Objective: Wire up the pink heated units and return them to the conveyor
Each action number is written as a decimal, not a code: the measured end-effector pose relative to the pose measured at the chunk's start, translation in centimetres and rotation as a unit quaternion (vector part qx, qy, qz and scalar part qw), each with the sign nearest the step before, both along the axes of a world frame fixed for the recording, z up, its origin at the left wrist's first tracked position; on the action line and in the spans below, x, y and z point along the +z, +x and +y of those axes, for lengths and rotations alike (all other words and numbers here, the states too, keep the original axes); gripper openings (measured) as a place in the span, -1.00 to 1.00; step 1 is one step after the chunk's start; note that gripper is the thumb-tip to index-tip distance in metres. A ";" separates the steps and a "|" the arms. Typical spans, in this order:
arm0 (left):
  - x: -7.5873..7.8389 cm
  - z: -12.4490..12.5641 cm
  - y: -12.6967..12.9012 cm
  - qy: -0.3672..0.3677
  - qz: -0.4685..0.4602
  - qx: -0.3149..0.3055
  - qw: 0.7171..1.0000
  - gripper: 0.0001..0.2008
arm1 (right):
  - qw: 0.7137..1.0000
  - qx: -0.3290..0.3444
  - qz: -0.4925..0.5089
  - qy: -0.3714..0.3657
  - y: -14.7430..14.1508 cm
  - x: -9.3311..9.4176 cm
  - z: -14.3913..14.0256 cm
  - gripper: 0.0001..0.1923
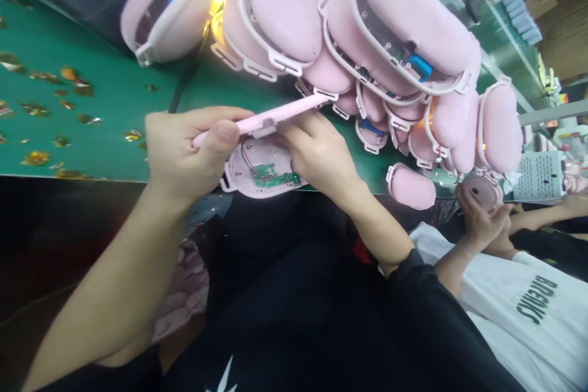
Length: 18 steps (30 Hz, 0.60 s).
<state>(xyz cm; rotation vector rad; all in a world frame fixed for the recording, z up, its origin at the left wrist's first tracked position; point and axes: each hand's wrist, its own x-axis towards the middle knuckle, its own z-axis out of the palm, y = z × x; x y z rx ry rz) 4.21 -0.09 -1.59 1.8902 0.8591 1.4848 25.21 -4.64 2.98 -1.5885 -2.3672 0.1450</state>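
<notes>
One view only, from the camera on the person's head, tipped forward and steeply down over the edge of the green-topped workbench (105, 104). It sits close: both forearms rise from the bottom edge, the left hand (184, 150) and right hand (316, 156) landing near centre. The heap of pink oval plastic shells (367, 30) crowds the top, cropped by the frame. At the right edge, a co-worker's white-shirted sleeve (514, 294) slips in.
</notes>
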 end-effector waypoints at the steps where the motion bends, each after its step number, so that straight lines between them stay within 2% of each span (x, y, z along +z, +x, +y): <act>1: 0.0 0.0 -0.1 0.014 0.002 0.003 1.000 -0.68 | 0.999 0.015 0.019 -0.027 -0.1 0.3 -0.2 -0.71; 5: 0.1 0.3 -0.3 0.068 0.037 -0.014 0.997 -0.64 | 0.985 0.059 0.104 -0.122 -0.5 1.7 -0.8 -0.78; 9: 0.3 -0.1 -0.4 0.080 0.067 -0.016 0.994 -0.66 | 0.974 0.071 0.158 -0.149 -1.1 2.7 -0.6 -0.82; 12: 1.4 -1.8 -0.1 0.081 0.085 0.039 0.992 -0.72 | 0.973 0.069 0.156 -0.154 -1.5 2.6 -0.6 -0.79; 15: 2.9 -4.2 0.8 0.016 0.101 0.098 0.990 -0.68 | 0.977 0.058 0.124 -0.164 -1.5 2.0 -0.8 -0.77; 18: 3.2 -5.9 1.9 0.005 0.062 0.110 0.992 -0.59 | 0.975 0.065 0.126 -0.171 -1.0 1.4 -1.2 -0.78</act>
